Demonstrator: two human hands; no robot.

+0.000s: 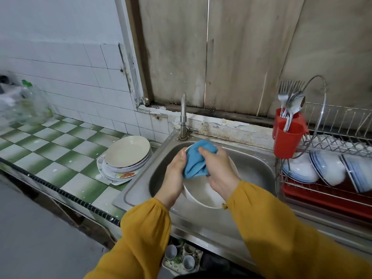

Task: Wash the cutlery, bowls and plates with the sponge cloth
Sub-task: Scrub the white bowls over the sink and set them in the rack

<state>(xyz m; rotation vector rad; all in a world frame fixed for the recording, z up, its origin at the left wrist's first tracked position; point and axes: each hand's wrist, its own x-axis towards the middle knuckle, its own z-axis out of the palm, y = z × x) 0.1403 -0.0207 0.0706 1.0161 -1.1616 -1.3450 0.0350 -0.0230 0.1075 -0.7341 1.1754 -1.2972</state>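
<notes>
Over the steel sink [253, 168] I hold a white plate [203, 195] tilted on edge. My left hand [175, 174] grips its left rim. My right hand [219, 170] clutches a blue sponge cloth [196, 160] and presses it against the plate's upper face. A stack of plates [126, 158] lies on the green-and-white tiled counter left of the sink. Washed bowls [326, 168] lean in the wire dish rack at the right. Forks and spoons [289, 103] stand in a red cutlery holder [286, 141] hooked on the rack.
The tap [183, 115] rises behind the sink with no water running. A clear plastic bottle [26, 105] stands at the far left of the counter [50, 156]. Cups [179, 256] sit on a tray below the sink's front edge.
</notes>
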